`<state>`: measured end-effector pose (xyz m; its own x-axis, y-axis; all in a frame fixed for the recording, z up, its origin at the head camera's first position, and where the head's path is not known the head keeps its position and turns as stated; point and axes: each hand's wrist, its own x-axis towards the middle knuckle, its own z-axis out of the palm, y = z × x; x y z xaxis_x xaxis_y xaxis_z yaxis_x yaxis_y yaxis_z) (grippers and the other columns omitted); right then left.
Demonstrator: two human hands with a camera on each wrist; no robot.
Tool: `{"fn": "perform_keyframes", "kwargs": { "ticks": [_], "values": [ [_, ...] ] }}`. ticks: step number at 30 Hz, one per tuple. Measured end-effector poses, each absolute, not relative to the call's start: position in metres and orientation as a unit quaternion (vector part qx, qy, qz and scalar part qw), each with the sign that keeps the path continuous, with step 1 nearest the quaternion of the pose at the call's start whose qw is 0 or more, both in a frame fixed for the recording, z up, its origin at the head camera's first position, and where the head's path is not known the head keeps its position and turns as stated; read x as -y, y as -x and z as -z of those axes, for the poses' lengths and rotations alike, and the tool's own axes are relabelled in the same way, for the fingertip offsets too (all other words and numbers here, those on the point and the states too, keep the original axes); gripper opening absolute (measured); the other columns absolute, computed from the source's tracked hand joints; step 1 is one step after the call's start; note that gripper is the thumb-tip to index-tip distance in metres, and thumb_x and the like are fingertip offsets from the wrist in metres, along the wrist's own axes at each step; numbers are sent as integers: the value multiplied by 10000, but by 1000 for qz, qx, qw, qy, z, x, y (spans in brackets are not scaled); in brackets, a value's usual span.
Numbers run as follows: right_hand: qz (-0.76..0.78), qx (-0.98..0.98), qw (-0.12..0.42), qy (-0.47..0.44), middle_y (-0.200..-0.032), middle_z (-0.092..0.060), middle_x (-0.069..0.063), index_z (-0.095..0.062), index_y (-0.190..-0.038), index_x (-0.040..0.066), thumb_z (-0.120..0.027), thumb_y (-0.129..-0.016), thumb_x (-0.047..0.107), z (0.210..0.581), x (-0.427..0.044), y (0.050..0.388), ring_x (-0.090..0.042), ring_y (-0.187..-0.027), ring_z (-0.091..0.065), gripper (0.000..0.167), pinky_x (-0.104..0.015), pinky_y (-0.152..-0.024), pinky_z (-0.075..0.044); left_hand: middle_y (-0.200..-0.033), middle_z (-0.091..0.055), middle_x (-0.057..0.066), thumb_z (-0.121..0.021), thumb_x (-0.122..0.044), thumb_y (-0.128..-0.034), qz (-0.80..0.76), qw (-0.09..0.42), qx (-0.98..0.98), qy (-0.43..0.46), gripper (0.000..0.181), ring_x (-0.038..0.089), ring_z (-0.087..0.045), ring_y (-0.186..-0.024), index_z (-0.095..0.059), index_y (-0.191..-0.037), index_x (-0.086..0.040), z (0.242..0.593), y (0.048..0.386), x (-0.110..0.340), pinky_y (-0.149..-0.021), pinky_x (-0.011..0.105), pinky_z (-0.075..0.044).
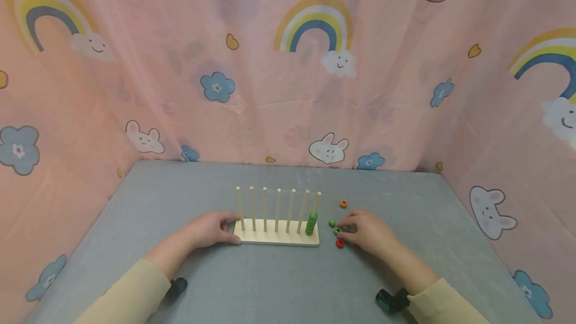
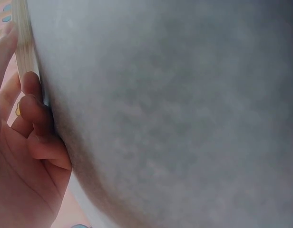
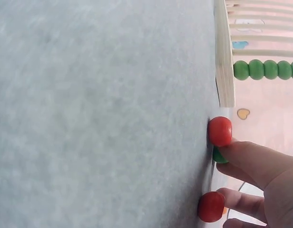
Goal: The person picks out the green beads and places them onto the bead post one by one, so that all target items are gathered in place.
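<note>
A wooden peg rack (image 1: 276,236) with several upright pegs stands on the table. Green beads (image 1: 311,224) are stacked on its rightmost peg. My left hand (image 1: 213,229) grips the rack's left end, thumb at the front edge and fingers behind. To the right of the rack, my right hand (image 1: 369,231) pinches a loose green bead (image 3: 220,155) at the tabletop between thumb and forefinger. Close by lie another green bead (image 1: 332,223) and a red bead (image 1: 339,243). A second red bead (image 3: 211,207) shows by the other fingers in the right wrist view; the hand hides it from the head view.
An orange bead (image 1: 343,204) lies farther back on the grey table (image 1: 270,284). A pink patterned curtain (image 1: 279,114) encloses the table's back and sides. Dark wrist devices (image 1: 392,301) sit at both sleeves.
</note>
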<state>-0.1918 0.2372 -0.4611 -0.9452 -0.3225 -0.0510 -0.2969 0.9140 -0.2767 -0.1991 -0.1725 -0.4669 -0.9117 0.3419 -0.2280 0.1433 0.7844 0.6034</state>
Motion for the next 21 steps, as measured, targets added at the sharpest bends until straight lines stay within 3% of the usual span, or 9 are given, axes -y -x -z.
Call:
{"fn": "perform_keyframes", "kwargs": {
  "ticks": [21],
  "values": [
    [159, -977, 54, 132, -943, -634, 62, -796, -1015, 213, -809, -828, 301, 452, -235, 190, -140, -865, -566, 207, -390, -777, -498, -728, -511, -3, -855, -381, -761, -306, 163, -929, -134, 615, 141, -449, -655, -652, -1297, -157, 470, 200, 173, -602, 322, -334]
  ]
}}
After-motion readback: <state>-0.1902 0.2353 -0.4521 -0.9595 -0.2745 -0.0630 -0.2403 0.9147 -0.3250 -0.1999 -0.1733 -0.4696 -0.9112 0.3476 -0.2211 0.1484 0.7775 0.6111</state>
